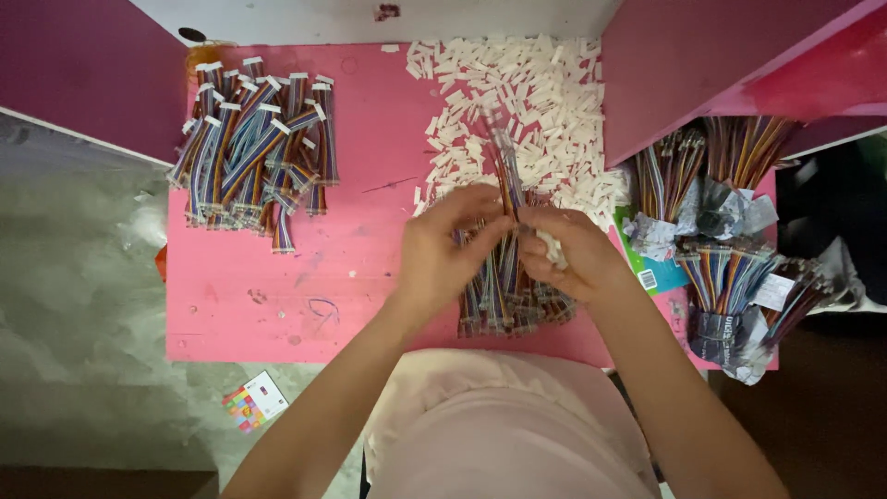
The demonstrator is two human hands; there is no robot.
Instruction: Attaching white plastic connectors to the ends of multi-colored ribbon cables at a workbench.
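My left hand (443,248) and my right hand (565,251) meet over the middle of a pink table (351,120). Together they pinch one multicoloured ribbon cable (504,166) that sticks up and away from me. My right hand also holds a small white plastic connector (552,248) in its fingers. Under both hands lies a loose pile of similar ribbon cables (506,300). Just beyond the hands spreads a heap of white connector housings (527,102).
A pile of ribbon cables with white connectors fitted (254,152) lies at the table's far left. Paper-wrapped bundles of cables (725,268) crowd the right edge. Dark pink panels (702,65) rise on both sides. A small coloured card (254,400) lies on the grey floor.
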